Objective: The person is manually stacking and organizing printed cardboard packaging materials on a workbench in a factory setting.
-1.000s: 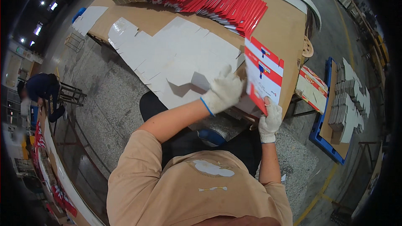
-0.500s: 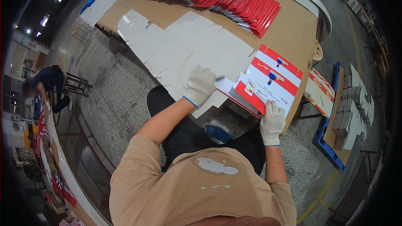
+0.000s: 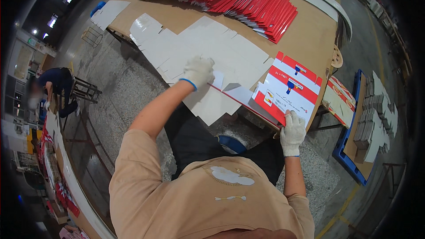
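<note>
A red-and-white printed carton (image 3: pixel 287 89) lies partly folded near the right front edge of the table, its plain inner side opened out to the left. My left hand (image 3: pixel 198 71), in a white knit glove with a blue cuff, is closed at the left end of that pale inner panel (image 3: pixel 239 94); its fingertips are partly hidden. At the carton's near right corner, my right hand (image 3: pixel 292 133), gloved too, grips the edge with the fingers over the printed face. Plain greyish-white flat carton blanks (image 3: pixel 177 51) lie beneath and beyond my left hand.
A fanned row of red folded cartons (image 3: pixel 239 0) covers the far side of the brown tabletop (image 3: pixel 305 46). To the right, a blue pallet (image 3: pixel 349 150) bears stacked cardboard blanks (image 3: pixel 374 110). A person (image 3: pixel 57 88) bends over another table at the left.
My left hand has moved left and slightly away from me, and more of the carton's pale inner panel shows. My right hand stays at the corner, shifted slightly in view.
</note>
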`<state>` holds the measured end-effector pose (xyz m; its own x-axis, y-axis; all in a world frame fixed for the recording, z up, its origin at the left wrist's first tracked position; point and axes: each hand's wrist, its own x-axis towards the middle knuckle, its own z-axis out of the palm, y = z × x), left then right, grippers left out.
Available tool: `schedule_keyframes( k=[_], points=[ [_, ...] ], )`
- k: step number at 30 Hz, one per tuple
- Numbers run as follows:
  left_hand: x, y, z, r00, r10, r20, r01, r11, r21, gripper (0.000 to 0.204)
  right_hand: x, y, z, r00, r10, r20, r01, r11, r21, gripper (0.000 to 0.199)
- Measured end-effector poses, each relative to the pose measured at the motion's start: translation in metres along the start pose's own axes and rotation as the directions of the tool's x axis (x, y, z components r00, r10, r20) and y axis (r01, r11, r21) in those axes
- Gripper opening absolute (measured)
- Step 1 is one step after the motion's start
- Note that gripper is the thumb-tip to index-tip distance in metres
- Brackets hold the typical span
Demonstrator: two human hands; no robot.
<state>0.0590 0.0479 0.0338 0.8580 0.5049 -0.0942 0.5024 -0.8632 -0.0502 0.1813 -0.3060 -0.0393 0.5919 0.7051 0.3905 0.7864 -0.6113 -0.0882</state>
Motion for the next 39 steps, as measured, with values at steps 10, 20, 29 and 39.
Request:
schedule_keyframes(
  k=[10,20,29,39],
  points=[
    [-0.025,0.007,0.085,0.864,-0.295,0.407,0.312,-0.320,-0.894,0.025,-0.005,0.008,0.004,0.995,0.057,-0.085,-0.050,0.995,0.083,0.055],
    [-0.016,0.041,0.069,0.782,-0.553,0.287,-0.098,-0.564,-0.820,0.029,0.002,0.008,-0.014,0.992,-0.046,0.119,0.037,0.997,0.074,0.063],
    [-0.044,0.054,0.035,0.931,0.107,-0.349,-0.312,0.730,-0.608,0.025,0.012,0.001,-0.031,0.975,-0.064,0.215,0.055,0.997,0.047,0.052],
    [-0.042,0.085,0.042,0.891,0.446,-0.088,-0.454,0.870,-0.191,0.052,0.002,-0.005,-0.018,0.972,-0.029,0.235,0.018,0.999,0.047,0.060]
  ],
)
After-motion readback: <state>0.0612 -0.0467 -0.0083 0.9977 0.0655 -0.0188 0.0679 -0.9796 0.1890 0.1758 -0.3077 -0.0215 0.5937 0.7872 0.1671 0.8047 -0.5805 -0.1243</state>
